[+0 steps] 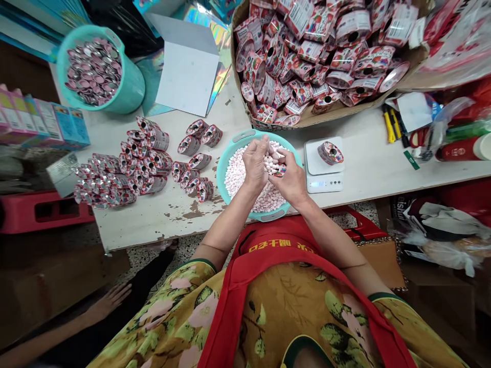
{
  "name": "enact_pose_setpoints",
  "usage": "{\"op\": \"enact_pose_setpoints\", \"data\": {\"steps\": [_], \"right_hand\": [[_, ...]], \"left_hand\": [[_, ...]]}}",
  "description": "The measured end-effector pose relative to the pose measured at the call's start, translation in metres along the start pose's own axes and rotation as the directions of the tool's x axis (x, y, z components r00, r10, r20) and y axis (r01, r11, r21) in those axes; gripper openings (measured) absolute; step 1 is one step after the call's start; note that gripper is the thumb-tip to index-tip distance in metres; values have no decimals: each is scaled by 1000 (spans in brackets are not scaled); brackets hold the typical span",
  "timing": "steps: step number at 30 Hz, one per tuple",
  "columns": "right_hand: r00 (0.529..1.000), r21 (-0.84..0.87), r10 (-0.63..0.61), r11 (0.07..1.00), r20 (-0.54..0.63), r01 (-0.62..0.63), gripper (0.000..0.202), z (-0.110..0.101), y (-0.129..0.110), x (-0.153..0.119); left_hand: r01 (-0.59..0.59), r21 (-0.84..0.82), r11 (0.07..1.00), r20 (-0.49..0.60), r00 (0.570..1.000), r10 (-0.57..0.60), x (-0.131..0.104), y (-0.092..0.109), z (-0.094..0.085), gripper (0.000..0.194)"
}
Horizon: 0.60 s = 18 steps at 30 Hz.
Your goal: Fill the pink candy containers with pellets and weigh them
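2 bare hands meet above a turquoise basin [223,190] filled with small pale pink pellets [235,171], which stands at the near edge of a worn white table [366,176]. The right hand [291,179] is closed around a small printed container [281,171], mostly hidden by the fingers, with pellets heaped just beside it, between the hands. The left hand [255,162] is curled with its fingertips drawn together at those pellets; I cannot tell whether it grips any. Just right of the basin, 1 similar container [330,153] sits on a white scale [324,180] (its display is lit, but the digits are too small to read). Behind stands a carton [345,111] heaped with more printed containers [307,56]. Left of the basin, 3 containers [211,135] stand close together, near larger groups reaching toward the table's left end. Farther back, a turquoise bucket [132,92] holds pink and silver discs [94,71]. At lower left, another person's hand [113,299] rests on a dark-clothed leg.
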State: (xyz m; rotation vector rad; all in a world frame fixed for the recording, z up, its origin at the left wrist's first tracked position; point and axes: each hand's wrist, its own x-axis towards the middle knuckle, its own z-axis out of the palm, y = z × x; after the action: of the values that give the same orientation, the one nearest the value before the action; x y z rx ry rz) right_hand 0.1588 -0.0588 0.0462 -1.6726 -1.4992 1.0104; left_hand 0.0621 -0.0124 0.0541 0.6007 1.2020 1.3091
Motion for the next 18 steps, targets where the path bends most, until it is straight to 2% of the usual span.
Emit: {"op": "enact_pose_setpoints", "data": {"steps": [11,18], "right_hand": [[1000,67,-28,997,-8,28,61,7,-7,2],[1000,107,-19,994,-18,21,62,10,-6,2]], "left_hand": [[-19,9,1000,-33,999,20,5,6,-7,49],[-35,27,999,6,999,35,0,9,-5,51]]}}
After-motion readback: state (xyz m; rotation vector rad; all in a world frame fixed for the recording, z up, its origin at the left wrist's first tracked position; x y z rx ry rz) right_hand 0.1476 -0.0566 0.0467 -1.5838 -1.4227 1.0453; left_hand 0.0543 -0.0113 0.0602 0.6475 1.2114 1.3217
